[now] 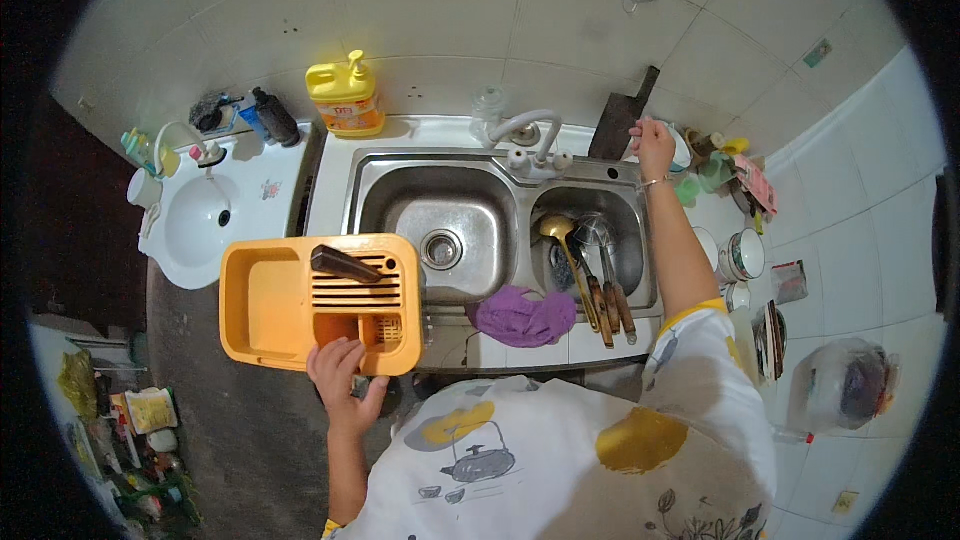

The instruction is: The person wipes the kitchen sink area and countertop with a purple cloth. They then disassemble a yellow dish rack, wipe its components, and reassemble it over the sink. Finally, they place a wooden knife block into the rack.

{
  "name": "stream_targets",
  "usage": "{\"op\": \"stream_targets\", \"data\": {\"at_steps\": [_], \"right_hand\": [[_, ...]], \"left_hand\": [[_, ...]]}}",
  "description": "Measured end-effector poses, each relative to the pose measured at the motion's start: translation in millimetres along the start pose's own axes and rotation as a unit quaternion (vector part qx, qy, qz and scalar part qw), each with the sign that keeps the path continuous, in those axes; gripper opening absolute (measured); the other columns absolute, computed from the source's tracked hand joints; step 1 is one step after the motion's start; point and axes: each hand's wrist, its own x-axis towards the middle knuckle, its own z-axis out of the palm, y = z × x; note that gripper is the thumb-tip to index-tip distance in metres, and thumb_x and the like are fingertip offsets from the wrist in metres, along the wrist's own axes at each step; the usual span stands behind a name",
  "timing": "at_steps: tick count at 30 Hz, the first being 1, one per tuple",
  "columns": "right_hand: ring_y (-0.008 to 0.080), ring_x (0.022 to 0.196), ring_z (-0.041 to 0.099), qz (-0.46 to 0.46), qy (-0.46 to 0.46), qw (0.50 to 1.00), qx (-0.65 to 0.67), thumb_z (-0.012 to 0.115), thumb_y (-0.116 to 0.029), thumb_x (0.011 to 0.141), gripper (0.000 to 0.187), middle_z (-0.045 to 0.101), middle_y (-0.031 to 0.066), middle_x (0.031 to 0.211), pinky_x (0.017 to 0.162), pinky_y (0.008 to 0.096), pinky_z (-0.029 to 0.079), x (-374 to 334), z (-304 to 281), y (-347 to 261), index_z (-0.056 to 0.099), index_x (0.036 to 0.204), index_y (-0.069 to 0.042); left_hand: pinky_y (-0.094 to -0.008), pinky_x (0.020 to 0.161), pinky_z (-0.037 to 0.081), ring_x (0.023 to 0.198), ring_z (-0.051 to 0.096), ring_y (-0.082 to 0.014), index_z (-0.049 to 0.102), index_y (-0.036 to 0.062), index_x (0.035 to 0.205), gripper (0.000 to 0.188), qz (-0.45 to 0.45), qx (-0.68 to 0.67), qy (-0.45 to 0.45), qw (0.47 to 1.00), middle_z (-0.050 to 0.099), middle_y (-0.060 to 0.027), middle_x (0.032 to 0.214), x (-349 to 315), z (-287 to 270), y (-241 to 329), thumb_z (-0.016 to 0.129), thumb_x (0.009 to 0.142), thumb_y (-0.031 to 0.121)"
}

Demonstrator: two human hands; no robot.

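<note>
The left hand (340,370) is gripping the near edge of an orange plastic drainer tray (270,305), fingers curled over its rim and the thumb underneath — clamped on the tray. The tray is sitting partly over the left edge of the steel double sink (395,190), just ahead of that hand, and a dark-handled knife (345,263) is lying across its slotted section, a little beyond the fingers.

The right hand (652,145) is reaching well away from the left, up to the back of the counter (700,215) at the far right corner of the sink. Its fingers are resting at a dark cleaver (622,118) that is leaning against the tiled wall; whether they are closing on anything cannot be told from this view.

Between the two hands, the right basin is holding a brass-coloured ladle (560,232) and other wooden-handled utensils (612,305), their handles projecting over the front rim. A purple cloth (522,317) is lying bunched on that rim, just left of the handles. The tap (528,130) is standing at the back of the sink, left of the right hand.

Beyond the left hand, a yellow pump bottle (345,95) is standing at the wall — further left, a white washbasin (205,215). Bowls (742,255) are sitting on the counter to the right of the right forearm.
</note>
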Motion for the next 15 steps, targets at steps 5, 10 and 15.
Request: {"op": "stream_targets", "data": {"at_steps": [5, 10, 15], "right_hand": [[0.0103, 0.048, 0.054, 0.040, -0.008, 0.998, 0.037, 0.054, -0.033, 0.094, 0.033, 0.066, 0.0068, 0.074, 0.041, 0.0241, 0.041, 33.7, 3.3, 29.2, 0.063, 0.089, -0.002], [0.0118, 0.052, 0.057, 0.058, -0.001, 0.998, 0.023, 0.055, -0.031, 0.092, 0.031, 0.067, 0.0068, 0.077, 0.043, 0.0254, 0.044, 59.6, -1.2, 49.9, 0.064, 0.089, -0.002], [0.0309, 0.082, 0.065, -0.045, 0.015, 0.985, -0.165, 0.063, -0.035, 0.084, 0.037, 0.067, 0.0187, 0.088, 0.075, 0.0389, 0.050, 133.6, -16.7, 87.7, 0.065, 0.095, 0.000]], "left_hand": [[-0.0453, 0.089, 0.040, 0.100, 0.055, -0.0330, 0.061, 0.0036, 0.106, 0.039, 0.059, -0.086, -0.053, 0.993, 0.061, -0.0125, 0.105, 37.7, 12.6, 49.8, 0.071, 0.074, 0.023], [-0.0419, 0.085, 0.045, 0.100, 0.057, -0.0335, 0.059, 0.0046, 0.113, 0.044, 0.125, -0.105, -0.216, 0.963, 0.058, -0.0176, 0.114, 111.0, 51.7, 116.0, 0.072, 0.074, 0.017], [-0.0451, 0.092, 0.044, 0.111, 0.053, -0.0378, 0.051, 0.0079, 0.128, 0.052, 0.262, -0.088, -0.312, 0.909, 0.049, -0.0207, 0.129, 201.2, 135.2, 171.8, 0.068, 0.080, 0.020]]}}
